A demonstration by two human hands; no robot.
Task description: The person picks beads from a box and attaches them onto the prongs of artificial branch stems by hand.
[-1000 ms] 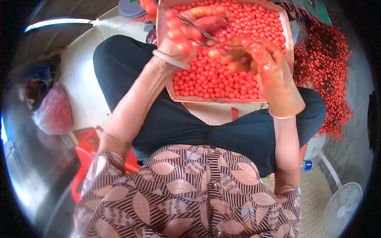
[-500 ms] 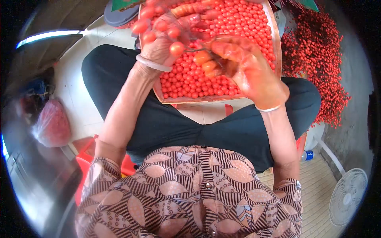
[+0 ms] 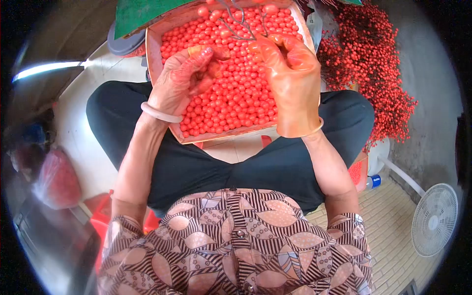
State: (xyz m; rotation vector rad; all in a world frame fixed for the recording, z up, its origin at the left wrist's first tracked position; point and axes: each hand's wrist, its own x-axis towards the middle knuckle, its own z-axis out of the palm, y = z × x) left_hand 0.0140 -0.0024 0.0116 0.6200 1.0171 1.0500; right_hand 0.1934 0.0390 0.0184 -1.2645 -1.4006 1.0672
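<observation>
One branched stem (image 3: 239,22), dark and wiry, a few glossy red berries at its tips; above the box (image 3: 155,56) of loose red beads. Right hand (image 3: 290,73), in an orange glove, fingers closed on the stem's lower end. Left hand (image 3: 189,73), fingers curled, apparently without the stem.

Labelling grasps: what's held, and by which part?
Right hand holds the berried twig by its bare stem end. Left hand: can't tell.
</observation>
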